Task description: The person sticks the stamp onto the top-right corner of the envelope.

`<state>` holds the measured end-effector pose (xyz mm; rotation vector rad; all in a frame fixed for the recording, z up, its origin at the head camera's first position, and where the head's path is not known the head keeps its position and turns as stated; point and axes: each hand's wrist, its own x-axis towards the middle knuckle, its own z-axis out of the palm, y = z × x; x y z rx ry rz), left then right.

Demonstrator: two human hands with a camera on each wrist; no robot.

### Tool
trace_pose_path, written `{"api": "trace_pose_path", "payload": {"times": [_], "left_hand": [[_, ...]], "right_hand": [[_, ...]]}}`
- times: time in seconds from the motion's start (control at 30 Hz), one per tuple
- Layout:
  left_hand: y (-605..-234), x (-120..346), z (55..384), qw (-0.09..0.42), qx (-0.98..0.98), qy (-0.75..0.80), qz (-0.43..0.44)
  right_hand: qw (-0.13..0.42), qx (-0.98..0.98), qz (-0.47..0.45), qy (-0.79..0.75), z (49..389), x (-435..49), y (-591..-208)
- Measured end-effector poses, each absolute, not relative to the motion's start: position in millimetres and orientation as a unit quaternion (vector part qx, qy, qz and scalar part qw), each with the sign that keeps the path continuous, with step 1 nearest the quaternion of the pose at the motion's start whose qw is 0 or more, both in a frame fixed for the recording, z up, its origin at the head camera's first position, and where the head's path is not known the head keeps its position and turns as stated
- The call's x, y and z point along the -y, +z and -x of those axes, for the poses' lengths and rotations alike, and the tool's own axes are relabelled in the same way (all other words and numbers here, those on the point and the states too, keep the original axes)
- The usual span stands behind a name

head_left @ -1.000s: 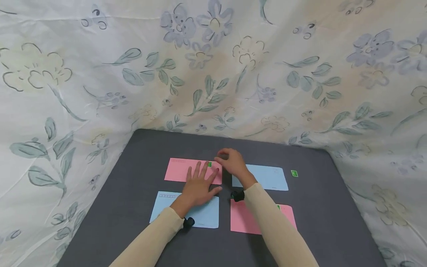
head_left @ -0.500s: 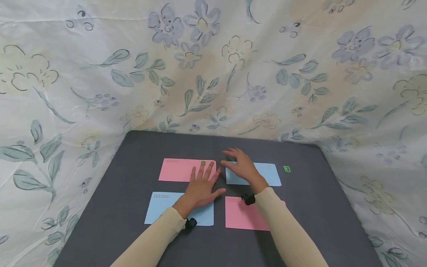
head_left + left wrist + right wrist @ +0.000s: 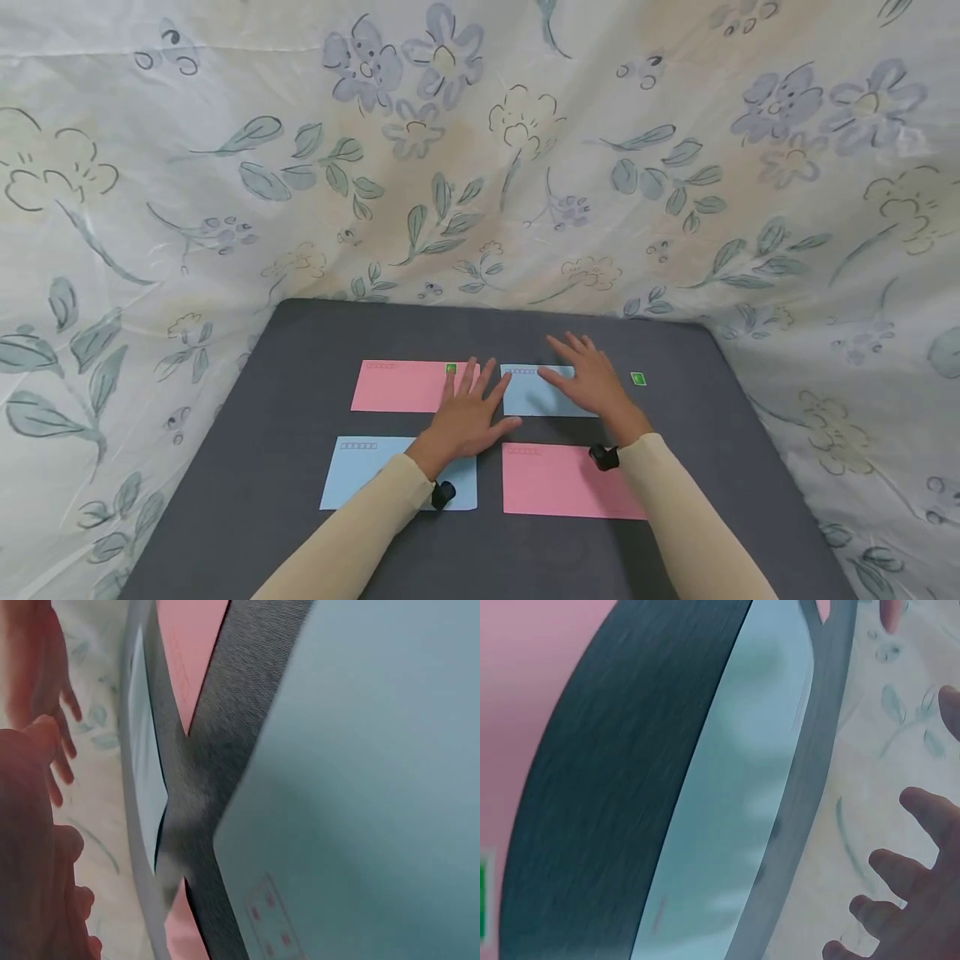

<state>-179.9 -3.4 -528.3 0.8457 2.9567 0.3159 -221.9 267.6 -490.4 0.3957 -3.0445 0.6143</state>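
Observation:
My left hand [image 3: 467, 419], fingers spread, is over the right part of the far pink envelope [image 3: 397, 386] and the gap below it. A green stamp [image 3: 451, 368] lies at that envelope's upper right. With fingers apart and nothing in them, my right hand [image 3: 596, 383] is above the far blue envelope [image 3: 536, 396] and covers its right part. A loose green stamp [image 3: 638, 378] lies on the table to the right of that hand. The right wrist view also shows the right hand's fingers [image 3: 922, 814] held up off the table.
A near blue envelope [image 3: 367, 471] lies partly under the left sleeve. The near pink envelope [image 3: 555, 487] is partly covered by the right sleeve; a green stamp [image 3: 483, 900] shows on it. The dark table [image 3: 247, 467] meets a floral cloth [image 3: 465, 167] behind.
My right hand has moved right, from the far pink envelope's upper right corner to over the far blue one, its fingers spreading. My left hand has shifted slightly right. The head view has shifted.

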Motion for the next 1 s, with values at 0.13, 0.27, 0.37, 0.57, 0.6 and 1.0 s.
{"api": "trace_pose_path", "payload": {"times": [0.13, 0.27, 0.37, 0.57, 0.6, 1.0], "left_hand": [[-529, -6, 185, 0.032, -0.954, 0.092, -0.283], [-534, -15, 190, 0.041, -0.955, 0.085, -0.280], [-537, -20, 193, 0.046, -0.956, 0.086, -0.278], [-538, -28, 197, 0.047, -0.950, 0.093, -0.294], [-538, -29, 198, 0.047, -0.950, 0.092, -0.296], [-538, -41, 196, 0.060, -0.949, 0.071, -0.302]], "right_hand": [[-0.006, 0.977, -0.102, 0.189, 219, -286, -490], [-0.011, 0.980, -0.077, 0.185, 217, -305, -490], [-0.012, 0.980, -0.059, 0.188, 215, -321, -491], [-0.019, 0.977, -0.014, 0.214, 211, -355, -494], [-0.020, 0.976, -0.009, 0.217, 211, -360, -495], [0.014, 0.960, 0.056, 0.275, 208, -401, -513]]}}
